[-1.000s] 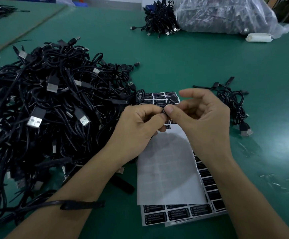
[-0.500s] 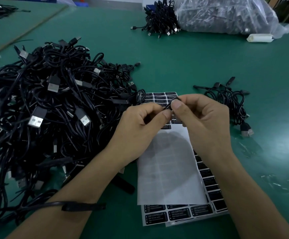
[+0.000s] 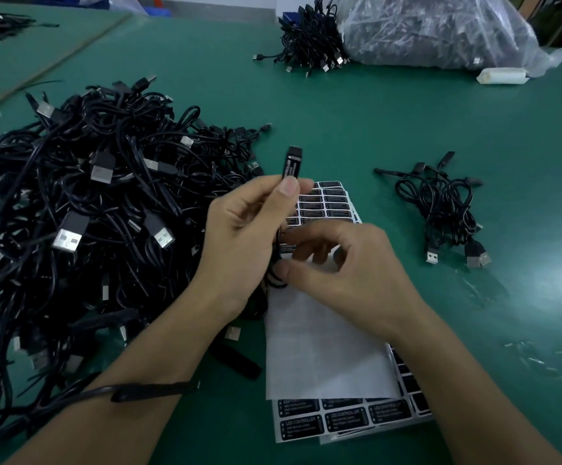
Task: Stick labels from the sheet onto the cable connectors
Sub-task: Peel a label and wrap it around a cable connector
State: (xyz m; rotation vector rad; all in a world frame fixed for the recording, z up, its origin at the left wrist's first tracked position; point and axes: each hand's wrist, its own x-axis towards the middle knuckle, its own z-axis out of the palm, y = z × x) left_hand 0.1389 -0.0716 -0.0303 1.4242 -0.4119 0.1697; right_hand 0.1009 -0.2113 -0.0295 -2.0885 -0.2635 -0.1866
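My left hand [image 3: 249, 236] holds a black cable connector [image 3: 292, 162] upright between thumb and fingers; a black label with white print lies along its face. The cable [image 3: 274, 280] hangs down under that hand. Just below and to the right, my right hand [image 3: 350, 273] has its thumb and curled fingers closed at this cable. The label sheet [image 3: 328, 204], with rows of black labels, lies flat under both hands. A white backing paper [image 3: 323, 350] covers its middle.
A big heap of black USB cables [image 3: 88, 213] fills the left of the green table [image 3: 373, 122]. A small cable bunch [image 3: 447, 209] lies to the right. A tied bundle [image 3: 310, 38], a plastic bag [image 3: 440, 31] and a white roll [image 3: 502, 76] sit at the back.
The left hand has raised the connector upright, so its labelled face shows. The right hand has left the connector tip and dropped to the cable below.
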